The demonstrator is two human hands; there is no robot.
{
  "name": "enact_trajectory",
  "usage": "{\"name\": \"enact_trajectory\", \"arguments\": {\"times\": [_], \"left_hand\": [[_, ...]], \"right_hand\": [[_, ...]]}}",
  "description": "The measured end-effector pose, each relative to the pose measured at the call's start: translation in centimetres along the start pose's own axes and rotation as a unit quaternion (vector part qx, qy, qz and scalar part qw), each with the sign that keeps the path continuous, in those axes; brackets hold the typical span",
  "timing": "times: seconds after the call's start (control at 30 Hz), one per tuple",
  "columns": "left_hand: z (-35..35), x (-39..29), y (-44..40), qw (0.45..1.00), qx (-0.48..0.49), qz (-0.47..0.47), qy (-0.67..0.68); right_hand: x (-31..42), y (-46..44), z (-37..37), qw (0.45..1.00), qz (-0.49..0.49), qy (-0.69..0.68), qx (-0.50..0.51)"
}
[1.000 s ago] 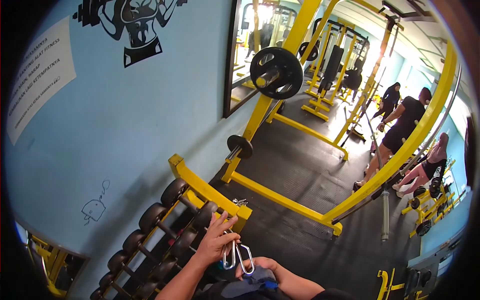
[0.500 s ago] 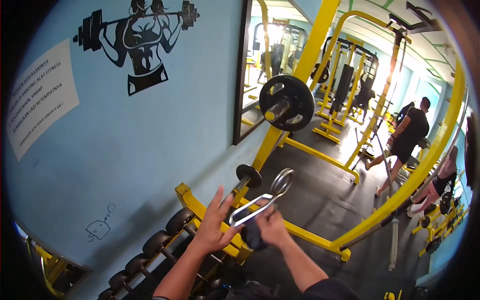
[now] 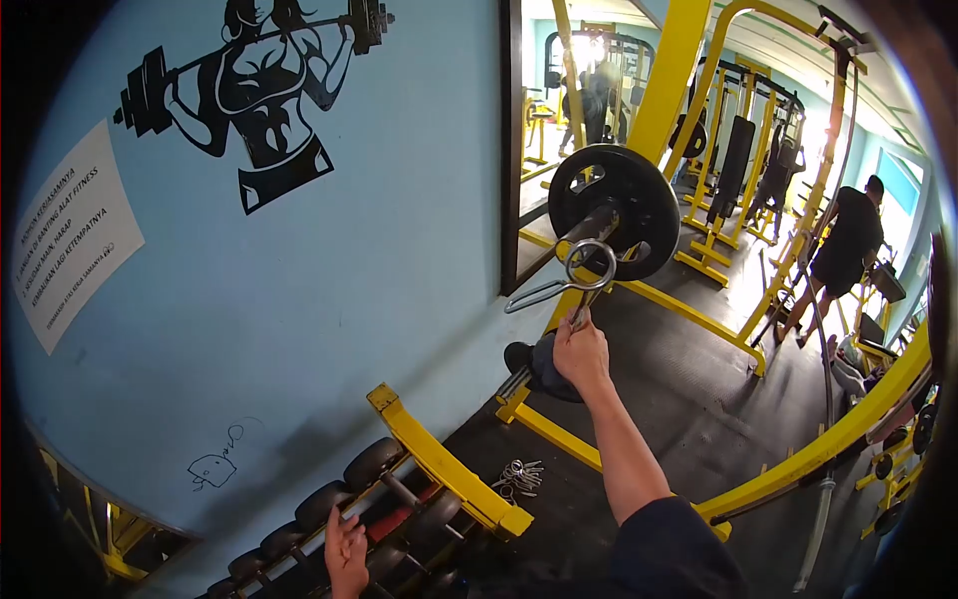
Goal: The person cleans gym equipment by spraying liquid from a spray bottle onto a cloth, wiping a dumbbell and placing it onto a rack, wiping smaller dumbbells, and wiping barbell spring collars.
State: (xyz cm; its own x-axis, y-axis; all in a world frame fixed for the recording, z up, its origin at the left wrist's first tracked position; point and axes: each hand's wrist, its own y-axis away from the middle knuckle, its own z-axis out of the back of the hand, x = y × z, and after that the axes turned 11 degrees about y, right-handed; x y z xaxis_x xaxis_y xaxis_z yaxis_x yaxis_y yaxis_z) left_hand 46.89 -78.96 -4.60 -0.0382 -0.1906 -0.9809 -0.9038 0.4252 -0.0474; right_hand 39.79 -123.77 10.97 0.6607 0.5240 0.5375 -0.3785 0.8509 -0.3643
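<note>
My right hand (image 3: 582, 354) grips a silver spring collar (image 3: 591, 265) by its handles and also holds a dark cloth (image 3: 549, 367). The collar's ring is raised in front of the end of the barbell sleeve (image 3: 591, 228), which carries a black weight plate (image 3: 639, 210). Whether ring and sleeve touch cannot be told. Low at the left, my left hand (image 3: 346, 554) has its fingers apart and holds nothing, near the dumbbells (image 3: 372, 461) on the yellow rack.
A yellow dumbbell rack (image 3: 449, 464) stands by the blue wall. Several spring collars (image 3: 519, 479) lie on the black floor beside it. The yellow frame (image 3: 848, 429) curves up at the right. Beyond it stands a person in black (image 3: 848, 240). A mirror (image 3: 534, 190) hangs behind the plate.
My right hand has carried the collar and cloth up towards the barbell end. My left hand has let go of the collar and dropped down left. The view has shifted.
</note>
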Motion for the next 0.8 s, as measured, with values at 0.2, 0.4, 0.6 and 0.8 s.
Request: {"name": "enact_trajectory", "arguments": {"times": [0.2, 0.4, 0.6, 0.8], "left_hand": [[-0.6, -0.2, 2.5, 0.997, -0.078, 0.01, -0.013], [0.6, 0.8, 3.4, 0.998, -0.058, -0.018, -0.034], [1.1, 0.2, 4.9, 0.994, -0.077, -0.023, -0.08], [1.2, 1.3, 5.2, 0.994, -0.046, -0.009, -0.097]], "right_hand": [[0.1, -2.9, -2.3, 0.998, -0.019, 0.061, -0.01], [-1.1, -6.0, -3.6, 0.992, -0.083, 0.08, -0.054], [-3.4, -10.6, -4.5, 0.986, -0.116, 0.105, -0.053], [-3.5, -10.8, -4.1, 0.981, -0.159, 0.11, -0.029]]}}
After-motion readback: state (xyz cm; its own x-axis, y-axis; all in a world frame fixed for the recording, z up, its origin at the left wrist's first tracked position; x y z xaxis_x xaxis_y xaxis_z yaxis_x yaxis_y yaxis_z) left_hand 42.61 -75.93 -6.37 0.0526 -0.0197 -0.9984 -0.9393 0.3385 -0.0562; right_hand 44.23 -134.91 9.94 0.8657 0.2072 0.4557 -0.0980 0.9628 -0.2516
